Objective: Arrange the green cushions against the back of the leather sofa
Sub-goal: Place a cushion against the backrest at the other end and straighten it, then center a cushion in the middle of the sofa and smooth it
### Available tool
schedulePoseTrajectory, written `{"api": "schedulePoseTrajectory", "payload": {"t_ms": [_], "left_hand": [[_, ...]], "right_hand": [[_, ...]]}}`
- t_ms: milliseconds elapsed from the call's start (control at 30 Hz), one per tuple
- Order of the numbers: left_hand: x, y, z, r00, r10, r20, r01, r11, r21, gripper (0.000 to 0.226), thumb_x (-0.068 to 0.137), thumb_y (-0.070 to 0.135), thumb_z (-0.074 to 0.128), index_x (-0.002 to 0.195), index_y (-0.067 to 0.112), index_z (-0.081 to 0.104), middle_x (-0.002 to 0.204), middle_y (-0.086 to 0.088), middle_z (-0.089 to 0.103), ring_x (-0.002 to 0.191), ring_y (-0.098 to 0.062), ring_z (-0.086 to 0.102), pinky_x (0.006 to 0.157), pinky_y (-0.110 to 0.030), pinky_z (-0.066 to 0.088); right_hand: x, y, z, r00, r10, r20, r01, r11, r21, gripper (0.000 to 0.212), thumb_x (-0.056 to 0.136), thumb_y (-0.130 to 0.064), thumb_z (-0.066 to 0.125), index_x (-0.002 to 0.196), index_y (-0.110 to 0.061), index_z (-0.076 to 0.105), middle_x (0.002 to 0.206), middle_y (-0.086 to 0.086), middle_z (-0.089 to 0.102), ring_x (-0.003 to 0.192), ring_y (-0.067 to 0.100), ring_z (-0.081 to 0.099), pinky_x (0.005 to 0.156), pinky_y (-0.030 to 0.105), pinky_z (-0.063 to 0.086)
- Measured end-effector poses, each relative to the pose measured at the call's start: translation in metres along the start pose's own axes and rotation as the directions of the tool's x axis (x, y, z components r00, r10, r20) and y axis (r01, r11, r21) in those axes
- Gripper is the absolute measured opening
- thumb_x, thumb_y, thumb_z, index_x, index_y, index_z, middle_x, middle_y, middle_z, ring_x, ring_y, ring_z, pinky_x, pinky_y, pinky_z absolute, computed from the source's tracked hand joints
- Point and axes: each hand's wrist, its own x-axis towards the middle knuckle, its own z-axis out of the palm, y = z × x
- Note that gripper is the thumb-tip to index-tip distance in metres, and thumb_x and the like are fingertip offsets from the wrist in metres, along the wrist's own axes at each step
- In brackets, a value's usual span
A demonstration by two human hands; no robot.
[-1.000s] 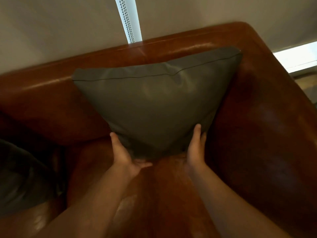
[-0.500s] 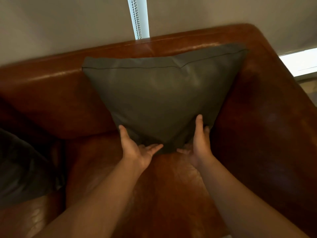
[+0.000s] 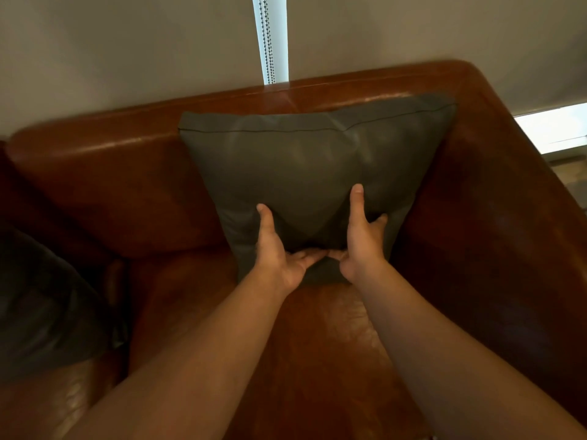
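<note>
Both hands are moving up onto the front of the green cushion (image 3: 305, 173): the left hand (image 3: 279, 252) and right hand (image 3: 360, 246) are now pinching its lower middle, fingers meeting at the frame's centre, thumbs raised, creasing the leather.

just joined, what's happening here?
A person is setting a green cushion upright against the back of a brown leather sofa, in the corner by its arm. Both hands grip the cushion's lower edge: the left hand and right hand sit close together, thumbs up on its front face. A second dark cushion lies on the seat at the left edge of view, not yet placed.
</note>
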Motion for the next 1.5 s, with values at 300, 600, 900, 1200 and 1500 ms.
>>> {"api": "schedulePoseTrajectory", "payload": {"t_ms": [300,600,900,1200,1500], "left_hand": [[-0.041,0.02,-0.045,0.987,0.157,0.043,-0.16,0.885,0.438,0.063,0.098,0.043,0.058,0.153,0.026,0.034,0.158,-0.017,0.037,0.127,-0.033,0.058,0.106,-0.051,0.048],[-0.078,0.06,-0.204,0.989,0.14,-0.043,-0.074,0.728,0.681,0.028,0.104,0.023,0.051,0.13,0.018,0.059,0.135,-0.008,0.064,0.117,-0.025,0.066,0.101,-0.045,0.052],[-0.12,0.155,-0.373,0.964,0.189,-0.185,-0.032,0.78,0.625,0.028,0.103,0.026,0.052,0.127,0.015,0.06,0.124,-0.009,0.066,0.11,-0.026,0.066,0.084,-0.037,0.054],[-0.14,0.319,-0.537,0.859,0.436,-0.27,-0.207,0.776,0.595,0.024,0.101,0.036,0.054,0.106,0.016,0.066,0.118,-0.013,0.065,0.108,-0.034,0.064,0.091,-0.043,0.052],[-0.116,0.455,-0.55,0.763,0.622,-0.176,-0.443,0.701,0.559,0.065,0.092,0.073,0.041,0.143,0.034,0.05,0.138,0.021,0.052,0.124,-0.009,0.052,0.108,-0.037,0.038]], "right_hand": [[-0.015,0.038,-0.018,0.994,-0.111,0.005,0.11,0.983,-0.148,0.086,0.087,-0.064,0.059,0.156,-0.045,0.013,0.163,-0.005,0.028,0.14,0.032,0.042,0.099,0.06,0.048],[-0.069,0.128,0.015,0.995,0.049,0.085,-0.018,0.944,-0.328,0.063,0.098,-0.043,0.055,0.155,-0.026,0.033,0.155,0.004,0.042,0.136,0.029,0.046,0.105,0.047,0.045],[-0.161,0.273,0.094,0.942,0.278,0.191,-0.122,0.81,-0.574,0.05,0.098,-0.039,0.057,0.142,-0.02,0.044,0.145,0.006,0.048,0.131,0.027,0.049,0.099,0.043,0.048],[-0.232,0.365,0.239,0.944,0.166,0.286,0.059,0.765,-0.641,0.056,0.097,-0.053,0.051,0.147,-0.027,0.041,0.148,0.002,0.046,0.129,0.028,0.05,0.105,0.05,0.046],[-0.224,0.382,0.322,0.955,0.027,0.296,0.144,0.83,-0.539,0.067,0.097,-0.063,0.036,0.157,-0.037,0.019,0.161,-0.001,0.033,0.144,0.031,0.037,0.114,0.057,0.033]]}}
